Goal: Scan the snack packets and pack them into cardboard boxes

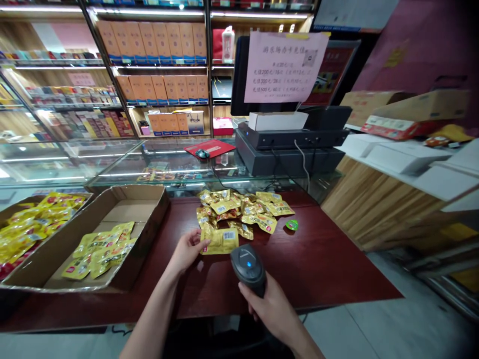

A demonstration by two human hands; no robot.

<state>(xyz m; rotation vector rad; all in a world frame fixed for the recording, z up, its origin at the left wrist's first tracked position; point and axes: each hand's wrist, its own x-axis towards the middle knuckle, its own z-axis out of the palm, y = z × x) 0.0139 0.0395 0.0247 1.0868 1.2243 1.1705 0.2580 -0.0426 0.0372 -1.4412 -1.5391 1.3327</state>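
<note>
Scanner (247, 269) gripped in right hand (272, 306) near table edge (337, 301), packet (222, 243) pinched in left hand (189, 248), bare tabletop (318, 259) rightward

Left hand (190, 247), right hand (275, 304): two hands. Scanner (247, 269): one. Packet (220, 241) in left hand: one. Loose pile (260, 222) beyond: roughly dozen, overlapping, exact count unclear. Trays (152, 219): two. Green item (292, 225): one. Mouse (202, 154): one. Red mat (220, 146): one.

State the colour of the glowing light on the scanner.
The light is blue, seen in the head view.
</note>
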